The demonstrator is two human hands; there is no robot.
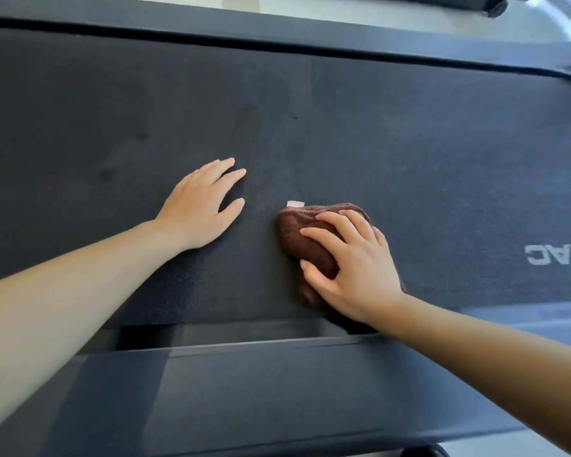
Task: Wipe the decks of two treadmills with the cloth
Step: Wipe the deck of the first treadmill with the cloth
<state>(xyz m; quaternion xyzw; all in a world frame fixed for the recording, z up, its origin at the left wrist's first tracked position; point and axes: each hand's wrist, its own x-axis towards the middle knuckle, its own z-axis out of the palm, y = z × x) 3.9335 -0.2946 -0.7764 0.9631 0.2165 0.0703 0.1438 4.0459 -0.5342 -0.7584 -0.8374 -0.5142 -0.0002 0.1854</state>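
Note:
A dark grey treadmill belt [343, 133] fills most of the view and runs left to right. A bunched brown cloth [302, 232] with a small white tag lies on the belt near its front edge. My right hand [350, 262] lies on top of the cloth with its fingers curled over it, pressing it onto the belt. My left hand [200, 206] rests flat on the belt a little to the left of the cloth, fingers straight and spread, holding nothing.
The near side rail [277, 390] of the treadmill runs along the bottom, with a dark gap between it and the belt. The far side rail [277, 29] crosses the top. White letters [557, 255] are printed on the belt at the right edge. Pale floor shows at the top right.

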